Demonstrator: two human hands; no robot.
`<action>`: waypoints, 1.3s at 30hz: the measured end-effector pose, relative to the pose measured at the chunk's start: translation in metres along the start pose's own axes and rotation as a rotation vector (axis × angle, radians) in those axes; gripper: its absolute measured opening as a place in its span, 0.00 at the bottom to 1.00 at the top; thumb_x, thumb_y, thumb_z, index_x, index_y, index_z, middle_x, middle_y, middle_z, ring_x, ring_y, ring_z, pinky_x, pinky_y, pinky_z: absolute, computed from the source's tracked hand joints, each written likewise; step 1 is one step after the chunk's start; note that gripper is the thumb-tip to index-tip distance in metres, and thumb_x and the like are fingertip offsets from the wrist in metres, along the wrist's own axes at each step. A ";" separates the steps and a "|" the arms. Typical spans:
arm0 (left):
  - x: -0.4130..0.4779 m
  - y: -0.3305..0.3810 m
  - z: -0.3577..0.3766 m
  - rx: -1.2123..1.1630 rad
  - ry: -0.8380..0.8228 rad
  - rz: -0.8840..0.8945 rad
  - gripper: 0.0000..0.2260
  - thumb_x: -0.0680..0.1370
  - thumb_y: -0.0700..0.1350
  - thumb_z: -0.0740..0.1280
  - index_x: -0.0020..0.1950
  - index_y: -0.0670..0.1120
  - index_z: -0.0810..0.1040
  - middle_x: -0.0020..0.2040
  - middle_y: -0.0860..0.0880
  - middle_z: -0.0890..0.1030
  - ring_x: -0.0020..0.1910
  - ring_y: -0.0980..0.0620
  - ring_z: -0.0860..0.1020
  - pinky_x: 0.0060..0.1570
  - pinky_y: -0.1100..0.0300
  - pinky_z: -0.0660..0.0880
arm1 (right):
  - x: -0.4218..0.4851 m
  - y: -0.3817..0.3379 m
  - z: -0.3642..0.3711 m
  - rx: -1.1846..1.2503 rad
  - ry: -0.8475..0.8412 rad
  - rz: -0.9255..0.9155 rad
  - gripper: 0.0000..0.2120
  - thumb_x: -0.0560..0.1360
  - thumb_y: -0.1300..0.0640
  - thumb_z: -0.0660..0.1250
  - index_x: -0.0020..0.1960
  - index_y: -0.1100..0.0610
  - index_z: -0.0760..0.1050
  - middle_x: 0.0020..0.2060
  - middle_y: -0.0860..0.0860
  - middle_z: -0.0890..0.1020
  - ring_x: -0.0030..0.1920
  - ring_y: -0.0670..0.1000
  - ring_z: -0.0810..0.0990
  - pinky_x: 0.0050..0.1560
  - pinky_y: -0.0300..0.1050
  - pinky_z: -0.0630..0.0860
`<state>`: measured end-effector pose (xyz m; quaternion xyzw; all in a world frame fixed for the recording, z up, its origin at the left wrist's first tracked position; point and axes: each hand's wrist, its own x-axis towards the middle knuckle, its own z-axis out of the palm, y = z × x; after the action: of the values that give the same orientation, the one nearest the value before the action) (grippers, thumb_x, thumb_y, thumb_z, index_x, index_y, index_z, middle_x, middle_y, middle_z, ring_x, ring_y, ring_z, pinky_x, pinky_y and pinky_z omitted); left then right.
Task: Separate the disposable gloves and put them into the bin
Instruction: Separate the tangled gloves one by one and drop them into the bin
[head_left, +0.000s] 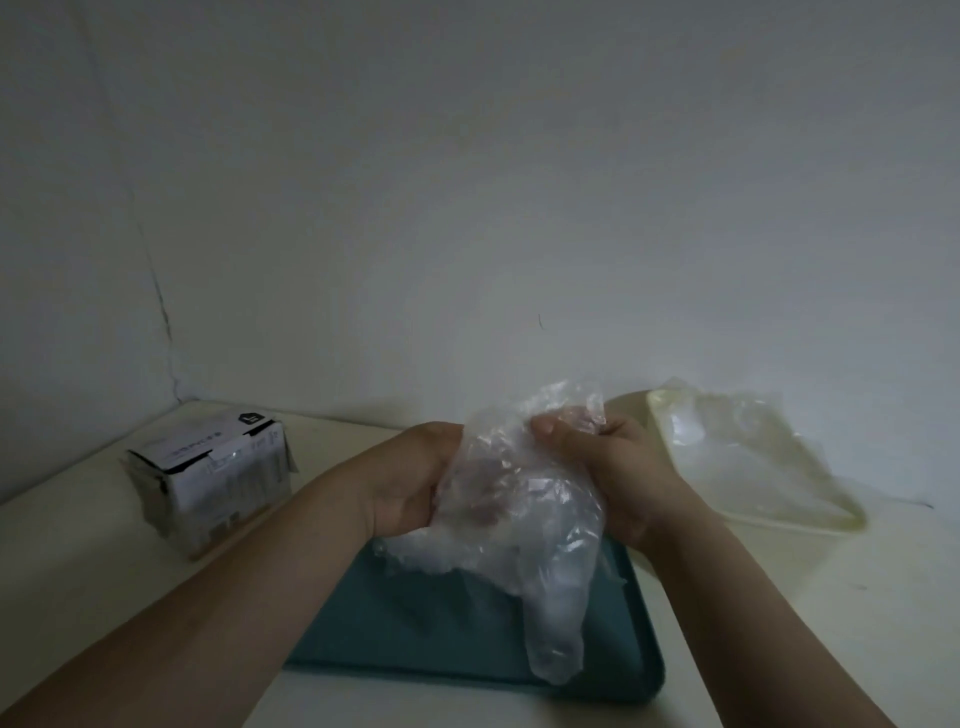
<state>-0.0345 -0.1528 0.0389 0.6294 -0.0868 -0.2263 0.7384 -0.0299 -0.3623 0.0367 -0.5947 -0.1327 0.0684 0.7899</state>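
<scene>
A bunch of clear disposable gloves (524, 499) hangs between my two hands above a teal tray (415, 639). My left hand (410, 483) grips the left side of the bunch with curled fingers. Its top right part is pinched by my right hand (608, 467), thumb on the near side. One glove's fingers dangle down over the tray. A crumpled pile of gloves (415, 556) lies on the tray under my left hand. To the right stands a shallow cream bin (810, 509) with clear plastic gloves (727, 441) inside.
A small white and black cardboard box (213, 478) stands on the cream table (93, 566) at the left. A white wall rises close behind the table, with a corner at the far left.
</scene>
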 end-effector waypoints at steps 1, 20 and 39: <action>-0.003 0.002 0.001 -0.040 0.023 0.009 0.09 0.80 0.44 0.69 0.45 0.43 0.87 0.43 0.44 0.84 0.38 0.48 0.82 0.39 0.55 0.81 | -0.002 -0.001 0.000 -0.005 0.059 -0.026 0.18 0.74 0.62 0.75 0.55 0.76 0.78 0.47 0.68 0.84 0.46 0.65 0.84 0.50 0.55 0.83; 0.018 0.027 0.001 -0.283 0.272 0.285 0.08 0.73 0.44 0.73 0.51 0.46 0.84 0.47 0.46 0.87 0.40 0.54 0.83 0.37 0.60 0.80 | -0.022 -0.018 -0.042 -0.186 0.523 -0.025 0.11 0.79 0.56 0.74 0.46 0.65 0.84 0.40 0.72 0.80 0.33 0.59 0.80 0.39 0.56 0.83; 0.066 0.082 0.074 0.130 0.137 0.210 0.10 0.75 0.42 0.66 0.35 0.43 0.83 0.50 0.39 0.86 0.37 0.47 0.78 0.36 0.57 0.73 | 0.046 -0.085 -0.182 -1.247 0.620 0.052 0.11 0.79 0.46 0.71 0.45 0.53 0.84 0.34 0.50 0.86 0.30 0.49 0.81 0.37 0.47 0.82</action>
<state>0.0110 -0.2394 0.1221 0.6773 -0.1160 -0.0983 0.7199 0.0625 -0.5419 0.0774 -0.9324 0.0989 -0.1747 0.3007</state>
